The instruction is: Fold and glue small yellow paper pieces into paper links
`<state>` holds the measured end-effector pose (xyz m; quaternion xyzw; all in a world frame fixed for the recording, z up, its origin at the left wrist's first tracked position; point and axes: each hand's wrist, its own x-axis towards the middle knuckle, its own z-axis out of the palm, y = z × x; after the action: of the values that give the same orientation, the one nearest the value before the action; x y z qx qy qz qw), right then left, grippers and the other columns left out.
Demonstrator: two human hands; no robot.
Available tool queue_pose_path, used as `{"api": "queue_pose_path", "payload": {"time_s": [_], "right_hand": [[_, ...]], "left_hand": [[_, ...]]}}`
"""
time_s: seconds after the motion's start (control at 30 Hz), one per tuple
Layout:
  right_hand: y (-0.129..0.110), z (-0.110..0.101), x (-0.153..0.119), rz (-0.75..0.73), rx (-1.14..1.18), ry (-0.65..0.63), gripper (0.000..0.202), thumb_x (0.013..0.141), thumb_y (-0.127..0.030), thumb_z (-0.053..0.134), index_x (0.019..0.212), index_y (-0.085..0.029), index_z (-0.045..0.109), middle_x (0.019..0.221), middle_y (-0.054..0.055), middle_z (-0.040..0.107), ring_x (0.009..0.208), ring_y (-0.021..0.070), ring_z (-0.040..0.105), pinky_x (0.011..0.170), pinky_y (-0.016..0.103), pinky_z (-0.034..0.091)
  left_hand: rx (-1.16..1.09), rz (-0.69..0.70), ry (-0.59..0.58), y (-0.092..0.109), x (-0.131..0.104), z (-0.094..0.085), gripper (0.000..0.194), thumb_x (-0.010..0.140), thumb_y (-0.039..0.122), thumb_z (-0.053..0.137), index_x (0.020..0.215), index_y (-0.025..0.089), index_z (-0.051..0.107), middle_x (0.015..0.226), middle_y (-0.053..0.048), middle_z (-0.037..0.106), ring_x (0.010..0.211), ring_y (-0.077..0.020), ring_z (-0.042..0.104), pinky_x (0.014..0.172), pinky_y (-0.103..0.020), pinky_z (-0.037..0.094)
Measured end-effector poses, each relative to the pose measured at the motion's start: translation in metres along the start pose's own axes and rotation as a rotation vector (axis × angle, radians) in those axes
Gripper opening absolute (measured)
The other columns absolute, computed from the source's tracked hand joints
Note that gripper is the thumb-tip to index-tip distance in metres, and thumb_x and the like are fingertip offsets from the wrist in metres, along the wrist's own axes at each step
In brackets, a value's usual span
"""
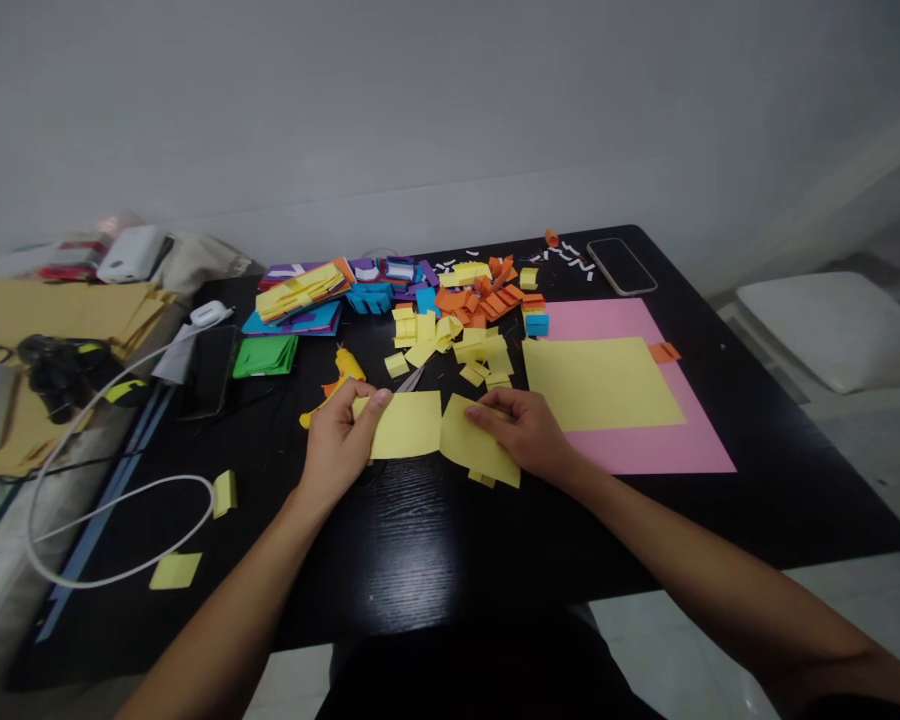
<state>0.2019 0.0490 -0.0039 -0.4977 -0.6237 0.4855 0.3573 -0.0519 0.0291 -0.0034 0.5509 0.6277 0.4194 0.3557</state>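
Observation:
My left hand (341,437) pinches the left part of a yellow paper piece (409,425) between thumb and fingers. A second yellow paper piece (480,440) is pinched in my right hand (525,425). The two pieces meet or nearly meet in the middle; whether they are still joined I cannot tell. Just beyond my left hand lie yellow-handled scissors (349,365), blades pointing right, partly hidden by the paper. Small cut yellow slips (487,350) and folded orange slips (487,300) are heaped behind the hands. To the right, a yellow sheet (607,385) rests on a pink sheet (675,440).
Bundled coloured papers (304,290) and green papers (265,356) lie at the back left. A phone (621,267) sits at the far right corner, another dark phone (210,370) at left. A white cable (120,495) loops over the left side. A white stool (832,330) stands at right.

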Motion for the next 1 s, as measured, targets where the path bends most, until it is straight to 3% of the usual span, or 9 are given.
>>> {"api": "queue_pose_path", "payload": {"time_s": [0.23,0.47,0.63,0.77,0.87,0.93,1.0], "right_hand": [[0.002,0.001,0.0,0.008,-0.004,0.029,0.033,0.085,-0.05,0.071,0.073,-0.019,0.068,0.068,0.001,0.062,0.064,0.0144,0.051,0.062,0.03,0.041],[0.004,-0.001,0.002,0.027,-0.021,0.092,0.035,0.084,-0.051,0.072,0.074,-0.018,0.068,0.068,0.001,0.063,0.064,0.0147,0.054,0.062,0.03,0.042],[0.009,-0.001,0.004,0.0,-0.117,0.176,0.032,0.088,-0.048,0.069,0.078,-0.018,0.07,0.072,0.003,0.07,0.071,0.0191,0.064,0.066,0.031,0.047],[0.016,0.003,0.004,-0.167,-0.251,0.277,0.025,0.093,-0.04,0.066,0.102,-0.017,0.072,0.095,0.009,0.075,0.085,0.0241,0.069,0.083,0.039,0.055],[0.015,0.004,0.002,-0.334,-0.327,0.398,0.026,0.092,-0.034,0.067,0.111,-0.018,0.071,0.114,0.015,0.072,0.111,0.0306,0.065,0.101,0.049,0.05],[0.012,0.004,0.0,-0.365,-0.245,0.362,0.021,0.094,-0.033,0.064,0.109,-0.02,0.071,0.113,0.013,0.072,0.111,0.0285,0.065,0.101,0.048,0.051],[0.008,0.005,-0.002,-0.295,-0.052,0.197,0.021,0.094,-0.035,0.065,0.108,-0.021,0.07,0.106,0.01,0.073,0.098,0.0234,0.069,0.089,0.041,0.057]], "left_hand": [[0.095,0.064,0.063,-0.002,0.003,-0.003,0.03,0.094,0.05,0.064,0.086,0.021,0.062,0.064,0.003,0.056,0.05,-0.0114,0.046,0.046,-0.022,0.031],[0.099,0.059,0.145,-0.003,0.007,-0.007,0.029,0.092,0.049,0.065,0.086,0.021,0.061,0.062,0.004,0.054,0.049,-0.0103,0.046,0.044,-0.02,0.033],[0.107,0.056,0.246,-0.001,0.008,-0.006,0.028,0.092,0.046,0.066,0.084,0.02,0.061,0.056,0.006,0.053,0.042,-0.0087,0.046,0.038,-0.018,0.032],[-0.071,0.015,0.09,0.003,0.004,0.0,0.027,0.095,0.047,0.062,0.089,0.021,0.06,0.055,0.006,0.054,0.036,-0.01,0.049,0.031,-0.018,0.035],[-0.163,-0.004,-0.044,0.004,-0.001,0.007,0.027,0.096,0.049,0.061,0.093,0.022,0.058,0.055,0.006,0.055,0.034,-0.0112,0.05,0.029,-0.02,0.037],[-0.18,-0.01,-0.119,0.003,-0.005,0.01,0.028,0.096,0.05,0.061,0.095,0.023,0.058,0.055,0.006,0.056,0.033,-0.0118,0.051,0.028,-0.02,0.038],[-0.171,-0.006,-0.176,0.0,-0.008,0.012,0.028,0.096,0.051,0.062,0.098,0.023,0.058,0.056,0.005,0.057,0.034,-0.0116,0.052,0.029,-0.02,0.039]]}}
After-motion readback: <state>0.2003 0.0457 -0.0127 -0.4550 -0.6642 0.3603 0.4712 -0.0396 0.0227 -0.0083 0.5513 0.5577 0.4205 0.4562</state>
